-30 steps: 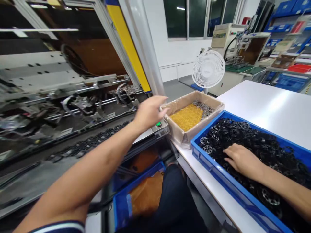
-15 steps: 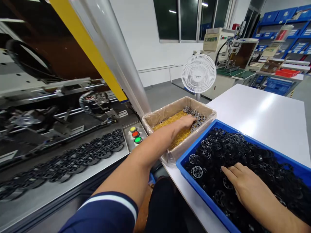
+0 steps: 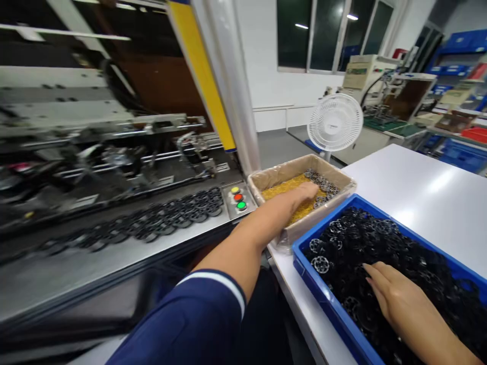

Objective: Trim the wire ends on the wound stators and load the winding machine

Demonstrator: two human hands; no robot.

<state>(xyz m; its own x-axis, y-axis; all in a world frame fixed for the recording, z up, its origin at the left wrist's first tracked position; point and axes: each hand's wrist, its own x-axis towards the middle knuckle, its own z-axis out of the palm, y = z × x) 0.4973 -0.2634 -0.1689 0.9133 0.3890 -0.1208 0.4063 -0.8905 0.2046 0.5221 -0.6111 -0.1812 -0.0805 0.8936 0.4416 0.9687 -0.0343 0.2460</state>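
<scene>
My left hand (image 3: 309, 190) reaches into a carton (image 3: 274, 175) lined with clear plastic. Inside are yellow ring-like parts (image 3: 283, 188) and, at the far right, grey spoked plastic wheels (image 3: 323, 183). The fingers of this hand point down among the parts and are largely hidden, so a grip cannot be made out. Lower right, my right hand (image 3: 397, 291) rests on a heap of black spoked plastic wheels (image 3: 375, 238) in a blue bin (image 3: 323, 294). Its fingers are stretched out with the tips apart, and nothing shows held in them.
Left of the carton, a panel carries yellow, red and green buttons (image 3: 238, 197). Rows of black wheels (image 3: 167, 218) lie on the machine's metal ledge (image 3: 125, 258). A white fan (image 3: 335, 124) stands behind the carton, and a white table (image 3: 411, 177) extends right.
My view has swung left, so the scene sits further right. My left hand stays in the carton with its fingers lower; my right hand stays on the black wheels, turned slightly onto its side.
</scene>
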